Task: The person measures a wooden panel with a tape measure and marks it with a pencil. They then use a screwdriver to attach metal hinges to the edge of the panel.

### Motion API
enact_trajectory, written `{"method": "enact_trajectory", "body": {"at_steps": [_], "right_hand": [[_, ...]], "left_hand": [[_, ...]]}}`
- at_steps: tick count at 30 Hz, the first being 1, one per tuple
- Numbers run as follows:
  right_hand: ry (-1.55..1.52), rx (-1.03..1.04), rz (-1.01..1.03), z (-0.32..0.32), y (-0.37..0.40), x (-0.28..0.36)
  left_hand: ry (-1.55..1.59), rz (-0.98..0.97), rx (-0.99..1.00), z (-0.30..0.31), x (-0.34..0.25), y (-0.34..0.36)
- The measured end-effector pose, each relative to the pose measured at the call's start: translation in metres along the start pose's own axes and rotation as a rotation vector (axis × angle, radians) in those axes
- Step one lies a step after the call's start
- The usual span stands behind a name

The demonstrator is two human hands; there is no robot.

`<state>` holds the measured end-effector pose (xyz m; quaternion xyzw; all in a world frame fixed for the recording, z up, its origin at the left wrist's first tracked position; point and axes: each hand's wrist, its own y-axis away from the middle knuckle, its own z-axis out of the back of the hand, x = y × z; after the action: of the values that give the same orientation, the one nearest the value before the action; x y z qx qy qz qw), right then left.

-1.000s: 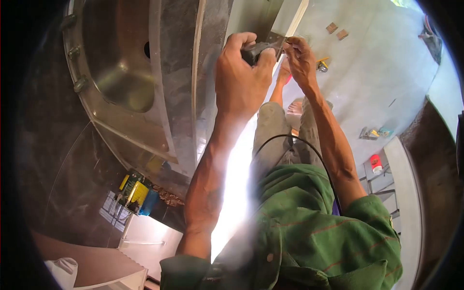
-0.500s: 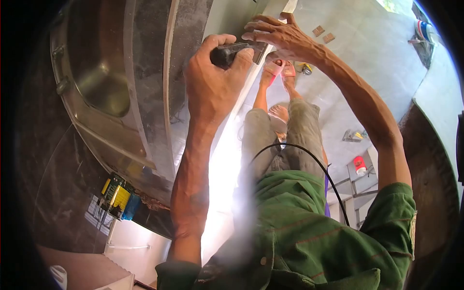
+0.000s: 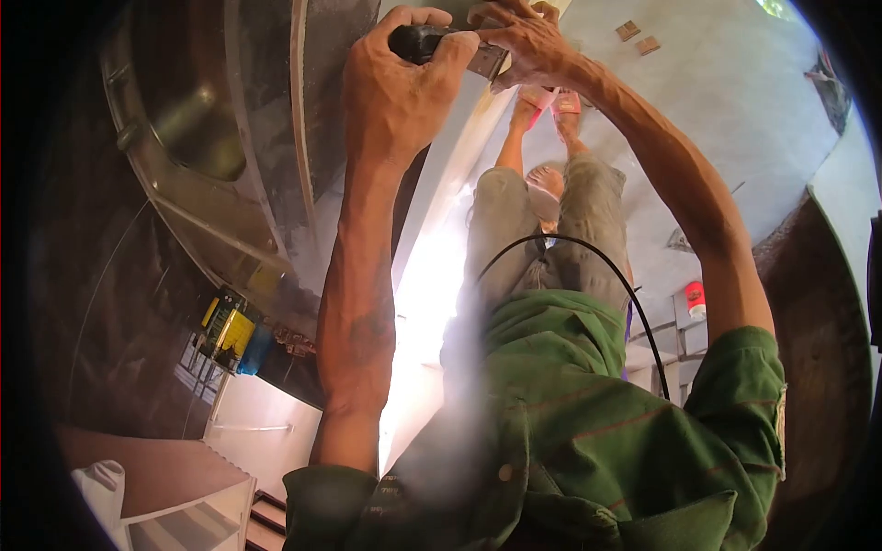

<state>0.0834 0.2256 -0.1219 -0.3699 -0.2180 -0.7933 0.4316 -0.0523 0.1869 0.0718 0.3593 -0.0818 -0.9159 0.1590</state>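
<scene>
My left hand is closed around the thick black handle of a tool near the top of the view. A flat, brownish metal part projects from the handle toward my right hand. My right hand is beside it with bent fingers spread apart, at the edge of a long pale panel. Its fingertips are close to the metal part, and I cannot make out whether they touch it. The tool's exact kind is hard to tell.
A steel sink is set in a dark countertop at left. A yellow-and-black box stands beside a blue object. Two small brown tiles lie on the grey floor, with a red-and-white container lower down. A black cable arcs before my body.
Both hands and the tool appear higher in the view. My right hand's fingers are more bent and have come nearer the tool's metal part. The view has shifted slightly.
</scene>
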Motion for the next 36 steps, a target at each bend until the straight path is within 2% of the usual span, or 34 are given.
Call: {"method": "enact_trajectory", "body": {"at_steps": [3,6,10,15,18,21,24,25,29,32,33,36], "right_hand": [[-0.009,-0.053,0.041,-0.006,0.001,-0.01],[-0.044,-0.058,0.035,-0.003,0.001,-0.007],[-0.032,0.009,-0.015,0.005,0.002,-0.001],[-0.092,-0.079,0.095,-0.006,-0.001,-0.013],[-0.098,-0.075,0.109,-0.005,0.001,-0.014],[-0.109,-0.067,0.125,0.001,0.0,-0.014],[-0.077,-0.081,0.212,0.004,-0.001,-0.014],[-0.051,-0.089,0.247,0.008,-0.001,-0.016],[-0.015,-0.114,0.035,0.0,0.009,-0.008],[-0.044,-0.143,0.06,0.0,0.009,-0.01],[-0.034,-0.2,0.123,0.001,0.008,-0.012],[-0.074,-0.041,0.02,0.006,0.01,-0.012]], "left_hand": [[-0.045,0.021,0.031,-0.001,0.005,-0.003],[0.171,0.099,0.03,-0.003,0.01,0.001],[0.194,0.103,0.04,-0.004,0.01,-0.001],[0.211,0.059,0.017,-0.006,0.015,-0.001],[0.139,0.08,0.084,0.001,0.01,-0.004],[0.165,0.184,0.171,0.011,0.001,-0.005],[0.067,0.386,0.302,0.026,-0.026,-0.009],[0.044,0.377,0.338,0.027,-0.027,-0.013],[-0.04,0.311,0.42,0.033,-0.025,-0.022],[-0.11,0.321,0.434,0.03,-0.032,-0.029],[-0.137,0.346,0.439,0.029,-0.034,-0.028],[-0.155,0.296,0.401,0.024,-0.031,-0.029]]}}
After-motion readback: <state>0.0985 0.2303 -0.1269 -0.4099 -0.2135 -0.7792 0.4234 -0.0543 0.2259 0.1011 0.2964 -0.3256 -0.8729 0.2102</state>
